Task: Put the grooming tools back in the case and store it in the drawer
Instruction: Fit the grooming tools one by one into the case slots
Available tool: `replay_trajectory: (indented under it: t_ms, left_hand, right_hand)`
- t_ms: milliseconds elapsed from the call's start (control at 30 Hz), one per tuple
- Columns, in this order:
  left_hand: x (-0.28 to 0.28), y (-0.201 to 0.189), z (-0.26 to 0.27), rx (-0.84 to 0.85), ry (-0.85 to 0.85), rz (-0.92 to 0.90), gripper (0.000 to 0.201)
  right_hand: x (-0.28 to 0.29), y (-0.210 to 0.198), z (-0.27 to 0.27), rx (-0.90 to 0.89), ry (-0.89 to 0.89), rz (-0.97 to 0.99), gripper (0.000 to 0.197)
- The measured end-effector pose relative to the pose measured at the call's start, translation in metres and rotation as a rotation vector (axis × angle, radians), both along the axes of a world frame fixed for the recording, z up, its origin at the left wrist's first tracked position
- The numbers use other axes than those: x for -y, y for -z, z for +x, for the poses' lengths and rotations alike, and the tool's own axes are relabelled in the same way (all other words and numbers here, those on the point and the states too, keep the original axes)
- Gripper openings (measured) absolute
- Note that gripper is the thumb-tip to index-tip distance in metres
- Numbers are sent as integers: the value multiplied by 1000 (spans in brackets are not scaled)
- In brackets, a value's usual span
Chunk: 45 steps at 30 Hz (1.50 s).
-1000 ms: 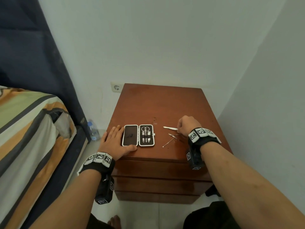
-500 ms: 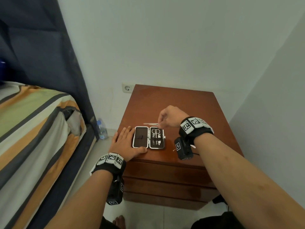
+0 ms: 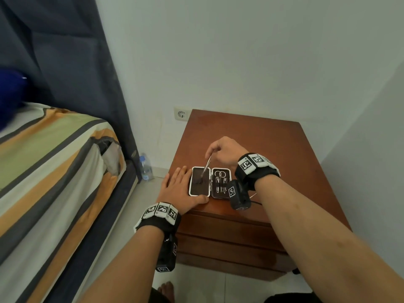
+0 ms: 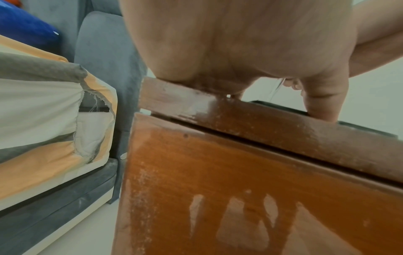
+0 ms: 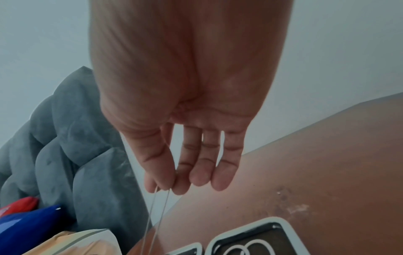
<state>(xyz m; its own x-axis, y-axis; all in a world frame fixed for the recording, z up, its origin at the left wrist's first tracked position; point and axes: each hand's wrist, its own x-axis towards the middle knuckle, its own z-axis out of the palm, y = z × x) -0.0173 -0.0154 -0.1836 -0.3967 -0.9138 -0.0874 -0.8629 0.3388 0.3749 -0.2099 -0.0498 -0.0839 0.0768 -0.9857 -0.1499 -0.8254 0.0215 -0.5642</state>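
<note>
The right hand (image 3: 225, 149) pinches slim tweezers (image 3: 205, 168), long axis slanting down to the case's (image 3: 209, 184) left half; the left hand (image 3: 179, 191) lies flat on the bench (image 3: 273, 145), touching the case's left edge

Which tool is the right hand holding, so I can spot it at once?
On the brown nightstand by the bed, an open case lies near the front edge. Slanting down over its left half is a thin silver tool, pinched by the right hand; the scissors sit strapped in the right half.
</note>
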Motion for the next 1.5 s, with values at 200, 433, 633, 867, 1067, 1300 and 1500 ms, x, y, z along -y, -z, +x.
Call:
replay_trajectory:
  t_ms: [200,433,633,867,1067,1300,1500]
  left_hand:
    - [1,2,0,8,-2,-11,115]
    - [0,1,0,16,1,-25,113]
    - [0,1,-1,25,-3,-33,109]
    - [-2,2,-2,26,-10,-47,106]
    - [-2,1,-2,27,-13,-45,110]
    - [-2,1,-2,31,-17,-46,102]
    - [-3,1,-3,26,-22,-42,105]
  right_hand:
    - [6,3,4,-74,-30,8,32]
    - [13,14,17,-110,-9,-48,36]
    - [14,23,25,-166,-58,-26,27]
    - [16,31,22,-93,-42,-26,19]
    - [20,38,21,-4,28,-24,39]
    - [17,41,19,40,52,19,34]
    - [10,45,20,-16,36,38,21]
